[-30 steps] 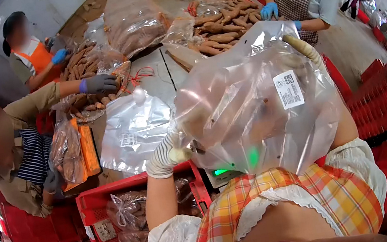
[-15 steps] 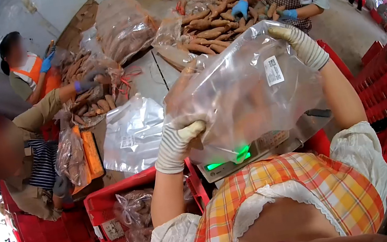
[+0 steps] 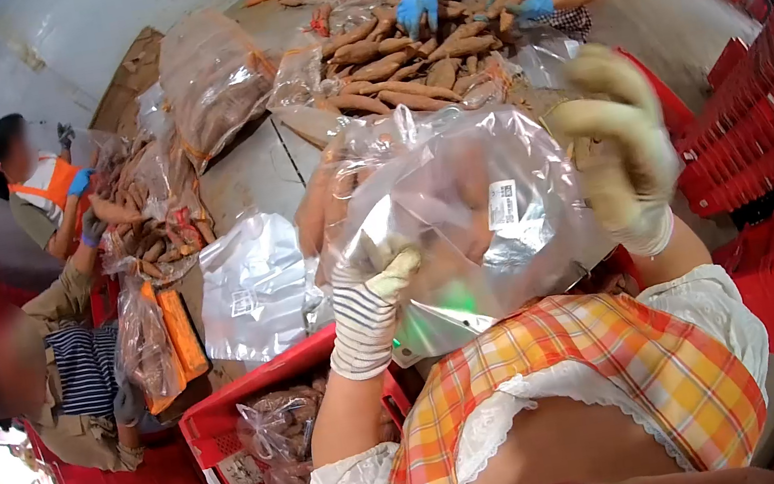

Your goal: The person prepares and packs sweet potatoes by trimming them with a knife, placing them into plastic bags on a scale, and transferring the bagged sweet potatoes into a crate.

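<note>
My left hand, in a striped white work glove, is closed on the near left edge of a clear plastic bag. A white printed label is stuck to the bag. My right hand, gloved the same way, is raised to the right of the bag and apart from it, motion-blurred, with its fingers curved and spread. Under the bag a scale shows mostly as a green glow. A stack of flat clear bags lies left of my left hand. Brown sweet potatoes lie heaped beyond the bag.
A red crate with bagged sweet potatoes stands at my left. Across the table, a person in blue gloves handles sweet potatoes. Two more people work at the left, near a large filled bag. Red crates are stacked at the right.
My right hand has let go of the bag's far edge and moved slightly down. The bag has sunk and crumpled, still held by my left hand. The view has shifted slightly.
</note>
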Demonstrator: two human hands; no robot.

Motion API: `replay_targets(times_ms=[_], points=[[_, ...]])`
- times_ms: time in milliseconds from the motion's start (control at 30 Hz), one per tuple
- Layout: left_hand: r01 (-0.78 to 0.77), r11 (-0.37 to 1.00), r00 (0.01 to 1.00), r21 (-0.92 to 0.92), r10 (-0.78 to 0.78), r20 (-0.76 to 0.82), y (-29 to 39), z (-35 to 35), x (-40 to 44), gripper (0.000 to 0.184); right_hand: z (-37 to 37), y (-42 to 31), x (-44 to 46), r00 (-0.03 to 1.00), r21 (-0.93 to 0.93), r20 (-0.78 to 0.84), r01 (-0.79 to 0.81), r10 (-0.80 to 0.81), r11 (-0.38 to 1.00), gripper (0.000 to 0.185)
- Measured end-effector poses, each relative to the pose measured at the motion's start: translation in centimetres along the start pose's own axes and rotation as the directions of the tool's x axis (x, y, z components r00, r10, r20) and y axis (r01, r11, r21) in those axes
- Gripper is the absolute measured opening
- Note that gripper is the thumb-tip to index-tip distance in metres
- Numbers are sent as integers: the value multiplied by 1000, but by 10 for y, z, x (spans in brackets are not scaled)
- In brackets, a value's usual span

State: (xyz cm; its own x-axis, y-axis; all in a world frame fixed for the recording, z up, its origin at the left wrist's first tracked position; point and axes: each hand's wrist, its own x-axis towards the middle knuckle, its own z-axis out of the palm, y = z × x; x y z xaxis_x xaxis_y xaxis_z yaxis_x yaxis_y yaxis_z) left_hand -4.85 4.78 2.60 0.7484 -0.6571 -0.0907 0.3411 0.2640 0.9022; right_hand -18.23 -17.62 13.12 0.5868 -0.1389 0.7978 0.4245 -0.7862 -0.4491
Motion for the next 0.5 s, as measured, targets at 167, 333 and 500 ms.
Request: replay_targets(times_ms=[167,333,500], points=[[-36,995,996,-96,44,78,-8,15,0,42,-4,0,-19,895,266,423,-273,142,925,17],[-44,990,955,135,2,297,-14,38,1,58,63,22,-60,582,272,634,-785,509,557,23],[108,988,933,107,-138,333,-4,48,-3,77,75,36,-73,574,546,658,-809,488,216,20]])
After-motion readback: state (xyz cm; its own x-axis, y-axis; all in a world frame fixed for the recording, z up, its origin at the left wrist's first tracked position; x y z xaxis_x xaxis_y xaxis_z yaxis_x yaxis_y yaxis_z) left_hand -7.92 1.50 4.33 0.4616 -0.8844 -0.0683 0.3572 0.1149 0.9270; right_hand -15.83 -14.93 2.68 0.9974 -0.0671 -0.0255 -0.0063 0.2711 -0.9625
